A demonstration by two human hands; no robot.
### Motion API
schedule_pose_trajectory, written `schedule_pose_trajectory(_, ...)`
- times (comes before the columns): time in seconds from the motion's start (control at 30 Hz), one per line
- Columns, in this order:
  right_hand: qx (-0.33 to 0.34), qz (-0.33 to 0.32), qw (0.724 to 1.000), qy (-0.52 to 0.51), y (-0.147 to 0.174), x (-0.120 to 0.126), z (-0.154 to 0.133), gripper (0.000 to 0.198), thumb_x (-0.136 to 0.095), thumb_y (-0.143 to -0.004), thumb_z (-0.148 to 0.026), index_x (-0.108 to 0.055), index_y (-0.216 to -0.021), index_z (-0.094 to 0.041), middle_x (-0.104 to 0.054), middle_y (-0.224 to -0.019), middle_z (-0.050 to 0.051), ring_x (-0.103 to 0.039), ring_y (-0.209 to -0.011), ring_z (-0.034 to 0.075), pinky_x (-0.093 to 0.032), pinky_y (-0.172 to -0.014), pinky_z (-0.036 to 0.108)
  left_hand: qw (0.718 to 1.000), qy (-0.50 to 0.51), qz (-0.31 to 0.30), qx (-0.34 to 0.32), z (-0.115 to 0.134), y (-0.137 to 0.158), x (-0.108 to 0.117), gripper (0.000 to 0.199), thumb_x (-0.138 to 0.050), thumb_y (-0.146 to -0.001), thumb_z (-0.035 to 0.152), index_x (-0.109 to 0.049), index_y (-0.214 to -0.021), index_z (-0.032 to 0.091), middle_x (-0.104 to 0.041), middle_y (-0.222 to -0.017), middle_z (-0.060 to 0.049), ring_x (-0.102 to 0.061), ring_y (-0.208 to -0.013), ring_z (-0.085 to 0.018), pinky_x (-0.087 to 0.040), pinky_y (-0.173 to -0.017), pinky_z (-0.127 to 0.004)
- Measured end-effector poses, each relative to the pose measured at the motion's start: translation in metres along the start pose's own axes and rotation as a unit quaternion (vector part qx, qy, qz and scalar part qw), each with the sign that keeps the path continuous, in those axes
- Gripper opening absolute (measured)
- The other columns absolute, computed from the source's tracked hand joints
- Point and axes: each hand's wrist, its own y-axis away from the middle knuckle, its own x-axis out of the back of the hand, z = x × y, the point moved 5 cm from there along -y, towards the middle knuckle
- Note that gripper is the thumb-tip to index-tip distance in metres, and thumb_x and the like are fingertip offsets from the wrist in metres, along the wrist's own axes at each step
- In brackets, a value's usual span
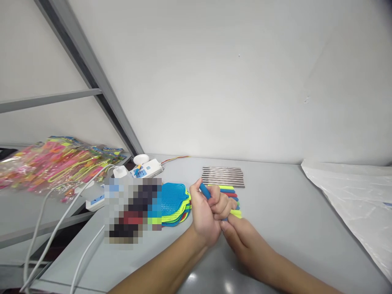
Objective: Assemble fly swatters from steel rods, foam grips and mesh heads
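Observation:
My left hand [207, 210] is closed in a fist around a blue plastic handle [204, 190], whose rounded end sticks out above the fingers. Just below, my right hand [245, 237] pinches at the lower end, where a sliver of blue shows between the two hands. Most of the handle is hidden by my fingers. Left of my fists lies a stack of perforated fly swatter heads [173, 199], blue on top with yellow-green and red beneath. Behind my hands several coloured handles [232, 195] lie in a row, partly covered. Beyond them is a row of thin metal rods [223, 176].
A blurred, pixelated patch [133, 210] covers something left of the swatter heads. White power strips [150, 169] and cables stand at the back left. Bagged colourful goods [67, 163] are heaped at far left. A white plastic sheet [352, 196] lies at right, with a wall behind.

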Motion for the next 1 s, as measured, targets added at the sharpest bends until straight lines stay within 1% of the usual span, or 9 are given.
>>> schedule_pose_trajectory(0.2, -0.041, -0.019, 0.999, -0.016, 0.002, -0.004, 0.009, 0.035, -0.030, -0.101, -0.045, -0.047, -0.081, -0.021, -0.054, -0.080, 0.003, -0.047, -0.074, 0.017, -0.040, -0.070, 0.030, 1.000, -0.023, 0.003, -0.014, -0.003, 0.000, 0.005, 0.057, -0.034, -0.090, 0.058, -0.022, -0.048, 0.022, -0.012, -0.040, 0.010, -0.014, -0.036, -0.005, -0.040, -0.058, -0.027)
schedule_pose_trajectory(0.33, -0.062, -0.022, 0.996, -0.066, 0.004, -0.006, 0.012, 0.038, -0.031, -0.100, -0.048, -0.045, -0.076, -0.022, -0.047, -0.068, -0.001, -0.044, -0.067, 0.016, -0.039, -0.066, 0.029, 0.999, -0.047, 0.005, -0.013, -0.006, 0.002, 0.007, 0.057, -0.031, -0.093, 0.060, -0.024, -0.051, 0.021, -0.015, -0.040, 0.010, -0.016, -0.036, -0.006, -0.037, -0.053, -0.025)
schedule_pose_trajectory(0.37, -0.070, -0.023, 0.995, -0.073, 0.005, -0.006, 0.011, 0.040, -0.032, -0.100, -0.049, -0.043, -0.074, -0.022, -0.043, -0.064, -0.002, -0.041, -0.063, 0.015, -0.038, -0.063, 0.028, 0.998, -0.056, 0.006, -0.029, -0.006, 0.002, 0.007, 0.057, -0.029, -0.094, 0.061, -0.027, -0.053, 0.021, -0.018, -0.040, 0.009, -0.018, -0.036, -0.006, -0.036, -0.052, -0.024)
schedule_pose_trajectory(0.47, -0.088, -0.041, 0.992, -0.077, 0.005, -0.002, 0.007, 0.042, -0.032, -0.098, -0.053, -0.039, -0.070, -0.023, -0.037, -0.061, -0.003, -0.035, -0.058, 0.014, -0.033, -0.057, 0.028, 0.987, -0.105, 0.014, -0.117, 0.001, 0.006, 0.005, 0.054, -0.028, -0.095, 0.064, -0.040, -0.066, 0.021, -0.034, -0.044, 0.007, -0.031, -0.037, -0.008, -0.036, -0.051, -0.024)
schedule_pose_trajectory(0.57, -0.118, -0.077, 0.988, -0.066, 0.007, 0.007, 0.004, 0.041, -0.034, -0.097, -0.055, -0.042, -0.074, -0.022, -0.038, -0.065, -0.003, -0.033, -0.060, 0.014, -0.031, -0.056, 0.027, 0.961, -0.185, 0.043, -0.199, 0.009, 0.009, 0.007, 0.046, -0.032, -0.096, 0.060, -0.047, -0.076, 0.022, -0.048, -0.053, 0.004, -0.047, -0.046, -0.012, -0.040, -0.055, -0.025)
schedule_pose_trajectory(0.67, -0.144, -0.097, 0.984, -0.027, 0.008, 0.026, 0.007, 0.037, -0.041, -0.096, -0.053, -0.051, -0.077, -0.022, -0.042, -0.068, -0.002, -0.037, -0.062, 0.015, -0.033, -0.058, 0.027, 0.930, -0.265, 0.059, -0.246, 0.017, 0.010, 0.010, 0.046, -0.033, -0.098, 0.056, -0.051, -0.073, 0.020, -0.057, -0.062, 0.000, -0.054, -0.059, -0.015, -0.043, -0.064, -0.026)
schedule_pose_trajectory(0.77, -0.147, -0.079, 0.986, 0.018, 0.007, 0.058, 0.011, 0.029, -0.049, -0.093, -0.049, -0.058, -0.083, -0.023, -0.047, -0.071, -0.001, -0.040, -0.065, 0.015, -0.034, -0.060, 0.027, 0.904, -0.325, 0.058, -0.272, 0.019, 0.011, 0.012, 0.049, -0.034, -0.098, 0.054, -0.057, -0.072, 0.019, -0.061, -0.070, -0.003, -0.056, -0.067, -0.016, -0.044, -0.071, -0.027)
schedule_pose_trajectory(0.9, -0.153, -0.034, 0.987, 0.039, 0.007, 0.104, 0.012, 0.027, -0.058, -0.088, -0.051, -0.059, -0.085, -0.024, -0.047, -0.070, -0.001, -0.039, -0.065, 0.016, -0.031, -0.058, 0.029, 0.890, -0.367, 0.059, -0.263, 0.012, 0.013, 0.018, 0.046, -0.039, -0.096, 0.056, -0.061, -0.079, 0.019, -0.060, -0.070, -0.003, -0.055, -0.065, -0.017, -0.041, -0.064, -0.026)
schedule_pose_trajectory(1.0, -0.157, -0.004, 0.988, 0.003, 0.011, 0.126, 0.008, 0.027, -0.062, -0.085, -0.051, -0.059, -0.084, -0.025, -0.043, -0.065, -0.002, -0.035, -0.059, 0.015, -0.026, -0.055, 0.031, 0.883, -0.394, 0.031, -0.255, 0.006, 0.014, 0.019, 0.043, -0.042, -0.095, 0.056, -0.059, -0.078, 0.020, -0.056, -0.067, -0.002, -0.051, -0.064, -0.017, -0.038, -0.062, -0.027)
